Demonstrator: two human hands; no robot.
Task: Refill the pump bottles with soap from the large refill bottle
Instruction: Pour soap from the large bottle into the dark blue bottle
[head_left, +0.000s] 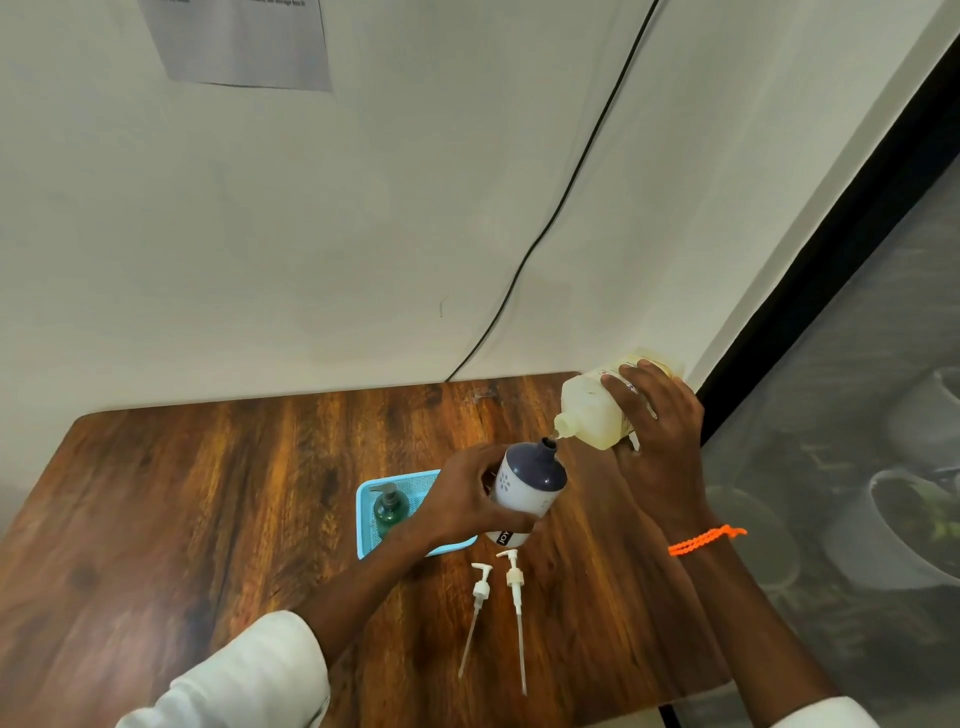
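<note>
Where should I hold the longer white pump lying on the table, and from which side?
Pinch the longer pump at its thick collar below the head, coming from above. It lies flat on the table, and its thin tube would bend. The shorter pump lies close on its left, so keep fingers narrow.

white pump bottle (524, 491): "JOY" near its base | refill bottle (597, 410) label: too blurred to read | wall paper (239, 41): print illegible

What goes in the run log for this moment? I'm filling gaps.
step: pouring | left hand: white pump bottle | right hand: refill bottle, tilted | pumps: on table
</note>
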